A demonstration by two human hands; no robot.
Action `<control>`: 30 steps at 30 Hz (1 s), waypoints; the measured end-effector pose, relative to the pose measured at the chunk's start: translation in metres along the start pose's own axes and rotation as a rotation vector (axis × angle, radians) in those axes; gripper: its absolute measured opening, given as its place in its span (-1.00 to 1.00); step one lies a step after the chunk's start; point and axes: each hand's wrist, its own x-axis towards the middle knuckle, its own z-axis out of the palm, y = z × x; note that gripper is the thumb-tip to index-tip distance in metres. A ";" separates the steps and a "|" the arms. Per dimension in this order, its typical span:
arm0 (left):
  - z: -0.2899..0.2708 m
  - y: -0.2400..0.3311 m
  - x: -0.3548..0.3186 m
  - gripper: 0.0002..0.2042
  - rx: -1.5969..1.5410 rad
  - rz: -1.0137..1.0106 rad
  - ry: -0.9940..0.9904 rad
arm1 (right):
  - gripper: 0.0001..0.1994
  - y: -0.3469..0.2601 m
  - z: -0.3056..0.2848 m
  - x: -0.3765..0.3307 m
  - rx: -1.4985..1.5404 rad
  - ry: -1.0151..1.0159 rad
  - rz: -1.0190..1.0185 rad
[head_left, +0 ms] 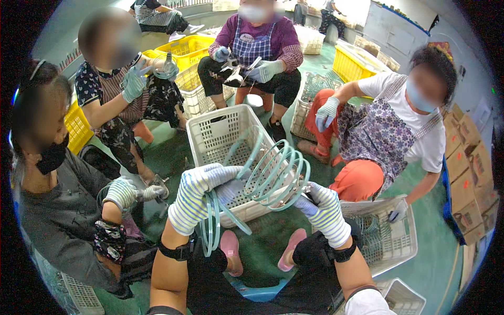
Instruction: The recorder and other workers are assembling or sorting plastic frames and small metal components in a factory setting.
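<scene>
Several thin, pale teal hoops [286, 169] hang in a loose bunch between my hands, over a white plastic crate [203, 134]. My left hand [199, 197], in a striped knit glove, is closed round part of the bunch, and more hoops [211, 231] dangle below its palm. At the bunch's right end my right hand [326, 212], gloved the same way, is closed on the hoops where small metal parts show. Its fingertips partly hide that spot. Pierced walls and floor of the crate show behind the hoops.
Gloved co-workers sit close around the crate: left, far left, opposite and right. At my right knee a white crate [404, 247] holds more teal hoops, with a co-worker's hand [398, 211] at its rim. Yellow crates [349, 60] and stacked cartons [467, 178] stand farther off.
</scene>
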 end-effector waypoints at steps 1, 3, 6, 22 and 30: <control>-0.001 0.001 0.000 -0.73 0.002 -0.002 0.000 | -0.69 -0.004 -0.002 -0.001 0.003 -0.002 0.000; -0.001 0.001 -0.001 -0.73 0.008 -0.020 0.020 | -0.69 -0.014 -0.008 -0.004 0.176 -0.063 0.081; 0.001 0.006 -0.007 -0.80 -0.190 -0.151 0.067 | -0.67 -0.017 -0.011 -0.011 0.304 -0.101 0.109; 0.015 0.041 0.003 -0.82 -0.093 -0.033 0.011 | -0.66 -0.021 -0.041 -0.021 0.028 -0.155 -0.006; 0.024 0.058 -0.012 -0.83 -0.159 -0.174 0.082 | -0.78 0.000 -0.040 -0.038 -0.004 -0.109 -0.064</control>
